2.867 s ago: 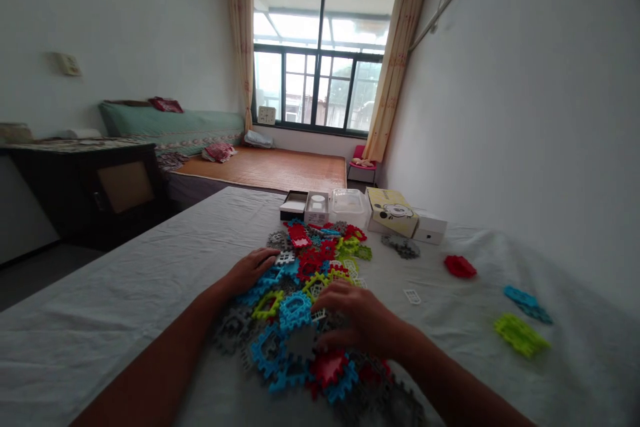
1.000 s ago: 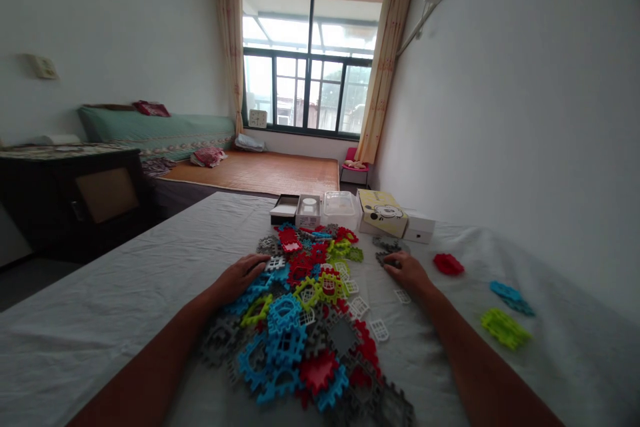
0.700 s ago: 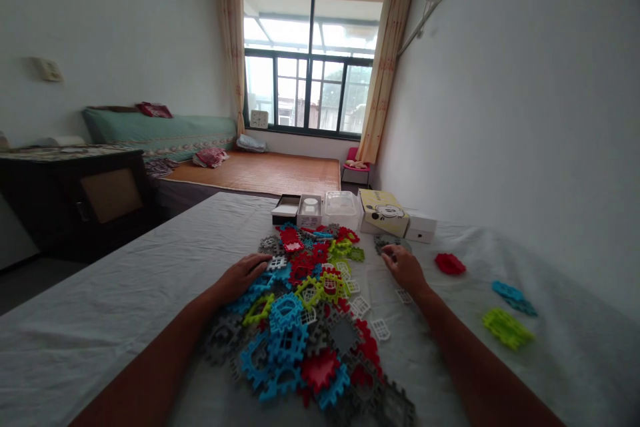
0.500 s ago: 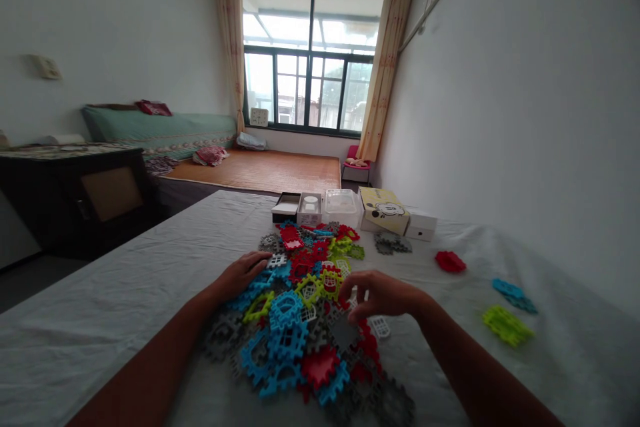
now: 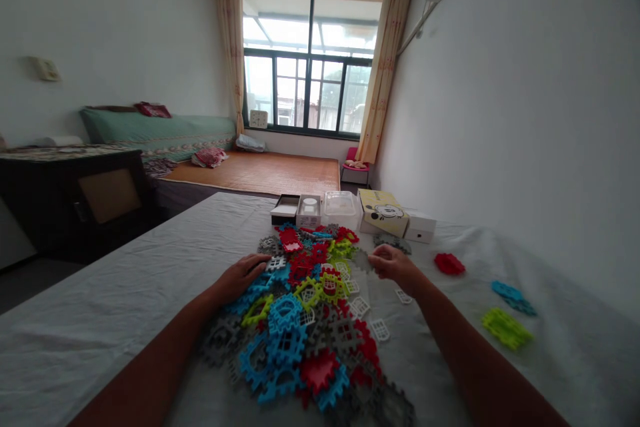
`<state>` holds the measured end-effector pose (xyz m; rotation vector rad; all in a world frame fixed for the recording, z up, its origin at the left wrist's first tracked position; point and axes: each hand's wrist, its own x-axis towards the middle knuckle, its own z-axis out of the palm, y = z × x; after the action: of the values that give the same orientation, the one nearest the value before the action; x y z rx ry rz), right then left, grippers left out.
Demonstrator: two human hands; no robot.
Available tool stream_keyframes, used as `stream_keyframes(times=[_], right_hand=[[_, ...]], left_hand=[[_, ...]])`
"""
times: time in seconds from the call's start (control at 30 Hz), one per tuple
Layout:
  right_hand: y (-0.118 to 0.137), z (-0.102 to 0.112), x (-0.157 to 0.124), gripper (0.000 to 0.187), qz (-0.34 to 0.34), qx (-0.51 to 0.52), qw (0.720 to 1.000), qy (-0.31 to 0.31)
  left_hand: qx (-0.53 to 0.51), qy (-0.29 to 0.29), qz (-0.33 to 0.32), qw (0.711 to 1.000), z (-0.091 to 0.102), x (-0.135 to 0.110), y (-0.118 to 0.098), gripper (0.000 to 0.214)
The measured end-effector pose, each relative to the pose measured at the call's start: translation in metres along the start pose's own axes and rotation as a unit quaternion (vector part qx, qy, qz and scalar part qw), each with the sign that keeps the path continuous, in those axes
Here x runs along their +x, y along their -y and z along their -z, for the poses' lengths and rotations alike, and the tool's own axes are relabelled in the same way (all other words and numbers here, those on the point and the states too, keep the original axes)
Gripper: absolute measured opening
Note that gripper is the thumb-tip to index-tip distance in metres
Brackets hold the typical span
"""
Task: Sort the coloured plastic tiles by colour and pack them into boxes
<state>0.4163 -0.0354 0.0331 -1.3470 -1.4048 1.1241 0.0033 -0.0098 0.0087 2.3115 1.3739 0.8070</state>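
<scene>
A heap of plastic interlocking building tiles in blue, red, lime green, grey and white lies on the cloth-covered table. My left hand [image 5: 245,275] rests open on the heap's left edge, its fingers stretched over a white lattice tile [image 5: 277,263] and blue tiles [image 5: 257,287]. Beyond the heap's right side, my right hand [image 5: 394,263] is closed in a pinch on a grey tile [image 5: 362,259]. The tile's far part shows to the left of the fingers. A grey frame tile [image 5: 345,333] and a red toothed tile [image 5: 320,369] lie nearer to me.
At the table's back stand a black open box [image 5: 285,209], a clear plastic container [image 5: 340,205], a yellow cartoon box [image 5: 383,211] and a white box [image 5: 421,228]. A red tile [image 5: 449,264], a blue tile [image 5: 513,296] and a lime tile [image 5: 507,328] lie apart at right.
My right hand has moved away from me and slightly right, carrying a grey tile off the heap. White lattice tiles beneath are now uncovered. My left hand has stayed in place.
</scene>
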Motion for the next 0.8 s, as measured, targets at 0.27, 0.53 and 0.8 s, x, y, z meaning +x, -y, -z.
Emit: stream_keyframes(times=[0.27,0.53,0.8], right_hand=[[-0.054,0.037,0.036,0.031,-0.056,0.024,0.969,-0.239],[-0.059,0.039,0.034,0.026,-0.036,-0.055,0.972,-0.225],[-0.035,0.023,0.024,0.023,0.048,-0.216,0.937,-0.27]], left_hand=[[0.001,-0.007,0.003,1.0,0.0,0.0,-0.001,0.051],[0.01,0.003,0.004,1.0,0.0,0.0,0.001,0.052],[0.014,0.013,0.0,1.0,-0.001,0.0,0.005,0.051]])
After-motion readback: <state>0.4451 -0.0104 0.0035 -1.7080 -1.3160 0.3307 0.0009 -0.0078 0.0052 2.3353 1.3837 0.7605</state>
